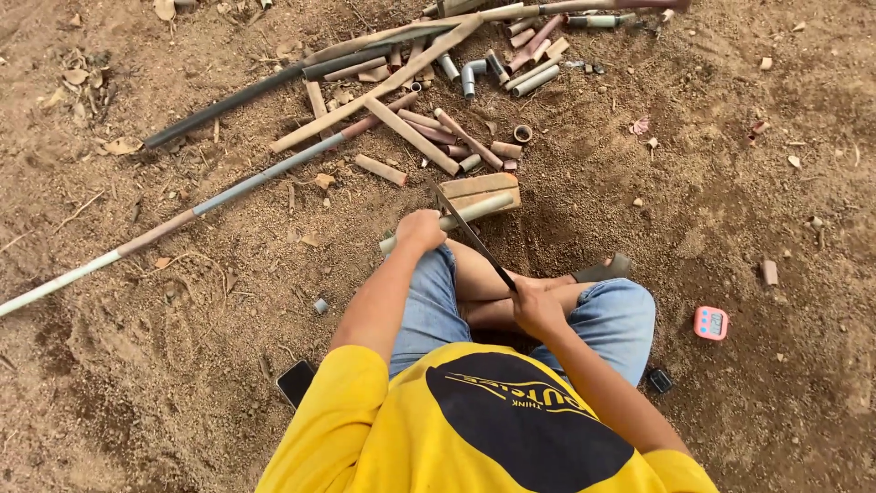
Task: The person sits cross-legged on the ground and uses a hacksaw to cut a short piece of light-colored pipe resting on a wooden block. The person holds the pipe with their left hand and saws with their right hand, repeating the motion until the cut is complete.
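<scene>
Two bare hands are busy on the dirt ground where a person in a yellow shirt sits cross-legged: the left hand (421,228) is closed around a pale length of pipe (456,219), pinning it across a wooden block (481,188), while the right hand (534,306) is clenched on the handle end of a dark saw blade (467,230) that slants up to the pipe. Just beyond the block lies a heap of cut pipe pieces (438,119) and long pipes (228,187), with a pink timer (711,322) near the right knee and a black phone (296,382) by the left hip.
</scene>
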